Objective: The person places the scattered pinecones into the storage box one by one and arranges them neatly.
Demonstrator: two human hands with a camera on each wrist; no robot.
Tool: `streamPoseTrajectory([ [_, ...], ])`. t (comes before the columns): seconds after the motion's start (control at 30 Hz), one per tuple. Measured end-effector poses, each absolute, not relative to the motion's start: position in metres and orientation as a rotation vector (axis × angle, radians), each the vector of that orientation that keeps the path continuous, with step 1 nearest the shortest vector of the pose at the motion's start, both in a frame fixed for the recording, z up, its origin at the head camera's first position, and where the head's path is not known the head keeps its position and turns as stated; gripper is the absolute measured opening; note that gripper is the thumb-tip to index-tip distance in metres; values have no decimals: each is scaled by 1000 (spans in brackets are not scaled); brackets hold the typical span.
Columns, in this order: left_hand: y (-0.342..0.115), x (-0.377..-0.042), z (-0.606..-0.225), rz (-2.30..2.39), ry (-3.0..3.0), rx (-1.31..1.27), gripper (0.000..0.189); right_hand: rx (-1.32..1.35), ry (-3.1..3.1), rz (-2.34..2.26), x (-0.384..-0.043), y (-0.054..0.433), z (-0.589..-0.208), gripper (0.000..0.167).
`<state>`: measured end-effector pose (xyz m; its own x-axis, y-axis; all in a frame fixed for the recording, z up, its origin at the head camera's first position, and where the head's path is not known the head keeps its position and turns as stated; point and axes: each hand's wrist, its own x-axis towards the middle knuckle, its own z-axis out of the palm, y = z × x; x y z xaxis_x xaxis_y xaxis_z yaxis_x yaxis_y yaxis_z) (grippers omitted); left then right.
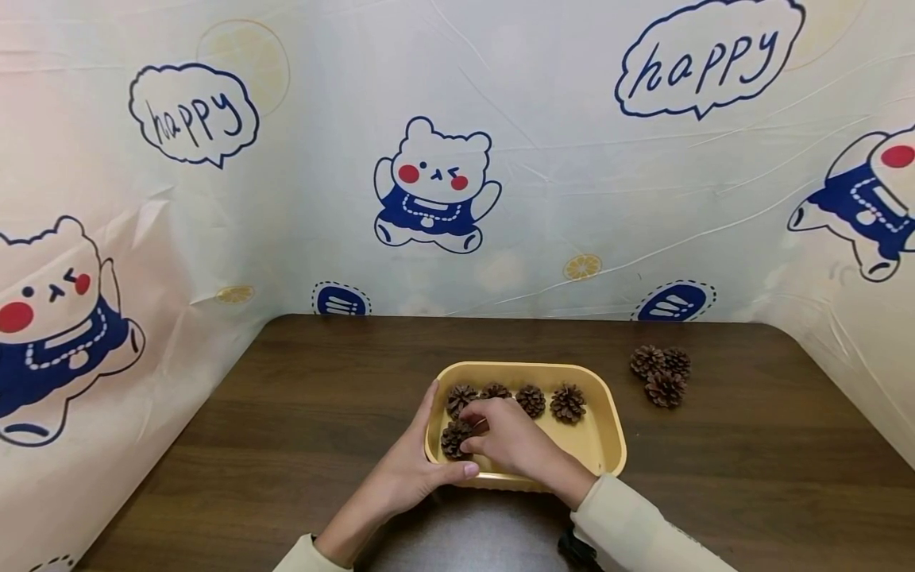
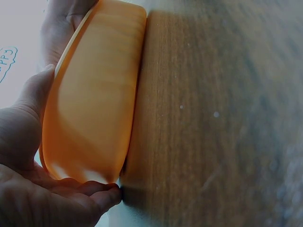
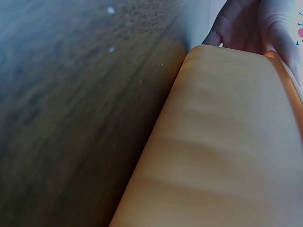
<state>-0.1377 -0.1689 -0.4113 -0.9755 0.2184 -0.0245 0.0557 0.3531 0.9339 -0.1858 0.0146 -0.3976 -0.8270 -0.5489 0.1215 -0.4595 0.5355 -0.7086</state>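
Inside the yellow plastic tray [image 1: 608, 421], floor lies free at the near right, reachable from above. Four pine cones [image 1: 568, 403] obstruct the far side, a narrow gap parting the two rightmost. The right hand [image 1: 509, 433], pinching the near-left pine cone [image 1: 454, 442], blocks the left half; the left hand [image 1: 411, 473] bars that near corner. Open tabletop [image 1: 322, 413] stretches left; three clustered pine cones [image 1: 665, 389] obstruct the far right.

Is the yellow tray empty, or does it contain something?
Not empty: the tray visibly holds five pine cones, four along its far side, one at near left.
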Motion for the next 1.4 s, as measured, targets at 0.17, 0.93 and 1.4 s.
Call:
streamPoseTrajectory([
  [0.17, -169, -139, -412, 1684, 2461, 239, 129, -868, 2661, -1159, -186, 14, -396, 35],
  [0.93, -168, -140, -413, 1674, 2471, 204, 129, -812, 2619, -1217, -182, 44, -388, 27],
  [1.4, -169, -141, -414, 1735, 2390, 235, 131, -793, 2686, -1176, -178, 74, -375, 27],
])
